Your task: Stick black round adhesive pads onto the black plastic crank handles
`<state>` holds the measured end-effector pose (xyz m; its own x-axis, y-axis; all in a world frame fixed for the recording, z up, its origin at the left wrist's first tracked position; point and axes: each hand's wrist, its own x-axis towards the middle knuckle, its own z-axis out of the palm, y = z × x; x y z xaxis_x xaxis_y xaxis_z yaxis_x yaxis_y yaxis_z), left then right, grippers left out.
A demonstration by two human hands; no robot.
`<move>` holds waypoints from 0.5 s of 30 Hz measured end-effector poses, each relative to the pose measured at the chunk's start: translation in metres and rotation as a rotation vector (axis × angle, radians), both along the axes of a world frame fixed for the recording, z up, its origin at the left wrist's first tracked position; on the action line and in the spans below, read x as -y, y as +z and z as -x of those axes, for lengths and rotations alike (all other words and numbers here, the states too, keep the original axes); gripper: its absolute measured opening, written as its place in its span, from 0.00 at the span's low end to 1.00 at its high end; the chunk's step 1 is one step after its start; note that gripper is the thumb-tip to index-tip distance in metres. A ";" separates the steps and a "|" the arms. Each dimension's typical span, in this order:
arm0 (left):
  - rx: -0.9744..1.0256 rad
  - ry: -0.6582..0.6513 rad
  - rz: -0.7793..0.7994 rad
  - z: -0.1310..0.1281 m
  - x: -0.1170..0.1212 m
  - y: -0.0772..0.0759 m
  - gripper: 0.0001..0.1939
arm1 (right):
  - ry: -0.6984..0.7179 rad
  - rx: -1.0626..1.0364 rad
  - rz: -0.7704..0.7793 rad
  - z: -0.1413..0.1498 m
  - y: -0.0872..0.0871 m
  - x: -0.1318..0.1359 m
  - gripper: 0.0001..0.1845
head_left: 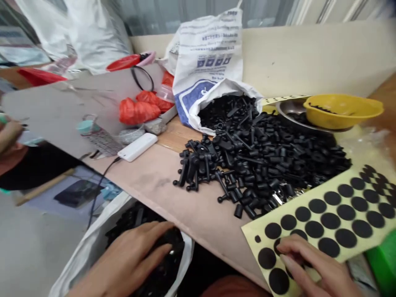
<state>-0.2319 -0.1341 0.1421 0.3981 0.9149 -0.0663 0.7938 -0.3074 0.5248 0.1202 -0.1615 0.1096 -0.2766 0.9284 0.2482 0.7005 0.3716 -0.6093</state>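
Note:
My left hand (133, 253) is over a white sack (78, 247) of black parts at the table's front edge. Its fingers curl round a black plastic part (175, 240), whose exact shape I cannot make out. Over at the lower right, my right hand (315, 268) pinches at a black round sticker (278, 245) on a pale yellow sticker sheet (252, 235). Thumb and forefinger meet at that sticker's edge; whether it has lifted off the sheet is hidden. Several rows of black discs cover the sheet.
A heap of black plastic parts (266, 152) spreads from a tipped white bag (207, 41). Behind it stand a metal bowl (286, 111) and a yellow basket (346, 113). A white power bank (137, 147) with a cable lies left. Another person's hand (10, 134) shows far left.

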 end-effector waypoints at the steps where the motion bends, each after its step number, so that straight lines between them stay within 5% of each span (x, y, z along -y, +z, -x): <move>1: -0.041 -0.026 -0.112 0.001 -0.001 -0.002 0.14 | 0.012 0.063 -0.065 -0.002 0.003 0.001 0.05; 5: 0.097 -0.312 -0.322 -0.056 0.002 -0.023 0.13 | -0.019 0.335 -0.340 0.006 -0.003 0.009 0.10; 7: 0.206 -0.389 -0.493 -0.100 0.005 -0.040 0.08 | -0.037 0.453 -0.387 0.012 -0.012 0.012 0.11; 9: 0.133 -0.495 -0.502 -0.134 0.007 -0.058 0.06 | -0.046 0.512 -0.397 0.014 -0.021 0.013 0.12; 15: 0.054 -0.485 -0.573 -0.158 0.010 -0.085 0.10 | 0.012 0.472 -0.278 0.008 -0.030 0.016 0.08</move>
<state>-0.0742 -0.1444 0.0571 0.7542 0.5218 0.3987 0.4776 -0.8525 0.2123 0.1118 -0.1776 0.0797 -0.4275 0.8417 0.3300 0.8687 0.4834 -0.1077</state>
